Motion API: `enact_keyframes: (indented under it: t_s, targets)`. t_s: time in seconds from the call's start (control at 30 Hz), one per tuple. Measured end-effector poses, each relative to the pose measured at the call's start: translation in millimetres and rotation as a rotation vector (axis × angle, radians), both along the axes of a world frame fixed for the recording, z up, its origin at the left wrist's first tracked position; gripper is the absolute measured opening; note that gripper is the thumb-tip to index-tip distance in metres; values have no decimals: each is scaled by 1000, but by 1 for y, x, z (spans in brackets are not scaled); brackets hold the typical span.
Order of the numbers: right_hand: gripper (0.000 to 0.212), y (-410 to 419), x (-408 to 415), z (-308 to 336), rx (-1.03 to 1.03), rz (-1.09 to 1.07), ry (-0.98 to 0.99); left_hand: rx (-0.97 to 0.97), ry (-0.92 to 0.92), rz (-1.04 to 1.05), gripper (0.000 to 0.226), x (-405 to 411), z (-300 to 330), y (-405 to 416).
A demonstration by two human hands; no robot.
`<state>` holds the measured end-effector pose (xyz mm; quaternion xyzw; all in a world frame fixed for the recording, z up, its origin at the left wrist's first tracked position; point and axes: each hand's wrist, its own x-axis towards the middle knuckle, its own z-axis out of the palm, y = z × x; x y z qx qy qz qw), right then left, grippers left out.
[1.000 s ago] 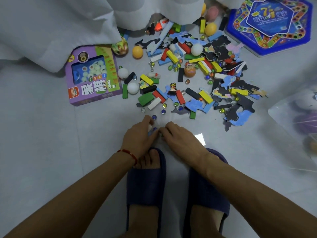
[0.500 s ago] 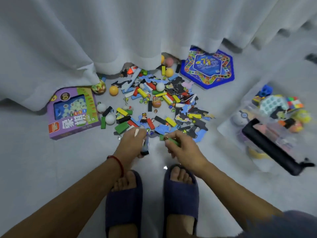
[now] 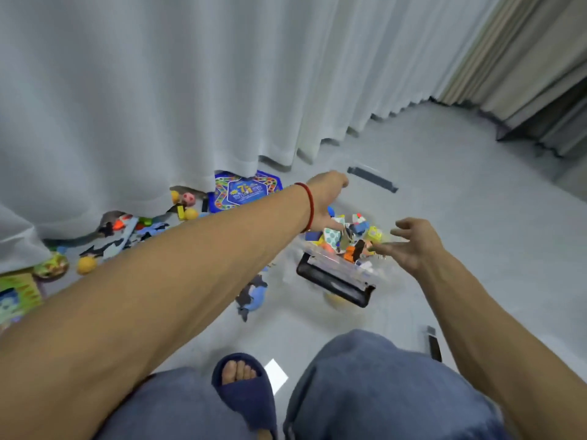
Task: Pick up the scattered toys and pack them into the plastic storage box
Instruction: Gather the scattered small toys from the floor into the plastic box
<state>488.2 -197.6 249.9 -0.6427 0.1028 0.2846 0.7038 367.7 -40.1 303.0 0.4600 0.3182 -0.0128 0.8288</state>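
Releasing a handful over the plastic storage box (image 3: 336,274), judged from posture. Right hand (image 3: 413,246) at the box's right edge, fingers (image 3: 386,249) spread apart, holding nothing visible. Left hand (image 3: 327,198) above the box's far side, fingers hidden: grip cannot be told. Best kept low above the box, tipping palms inward. Scattered toys (image 3: 133,233) left of the box, along the curtain (image 3: 190,90).

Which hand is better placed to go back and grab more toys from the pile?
Probably the left hand. Its arm already crosses above the scattered toys by the curtain, so pulling back reaches them. The right hand, fingers spread, hovers at the storage box, farther from the pile.
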Motion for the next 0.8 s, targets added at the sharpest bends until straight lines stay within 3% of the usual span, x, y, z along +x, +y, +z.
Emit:
enact_keyframes:
  t_s: [0.1, 0.33, 0.4, 0.53, 0.67, 0.8]
  targets:
    - [10, 3, -8, 4, -6, 55, -24, 87, 35, -9, 54, -18, -2, 3]
    - [26, 63, -71, -9, -63, 497, -261, 292, 255, 143, 29, -120, -63, 58]
    - [20, 79, -100, -28, -142, 733, -473, 354, 356, 167, 12, -152, -78, 74]
    - [16, 100, -139, -97, -494, 1139, -989, 465, 506, 214, 12, -210, -120, 89]
    - [55, 112, -142, -180, -938, 1238, -958, 467, 590, 282, 16, -246, -174, 83]
    - [111, 131, -140, -232, -1098, 1202, -888, 377, 628, 322, 10, -249, -218, 69]
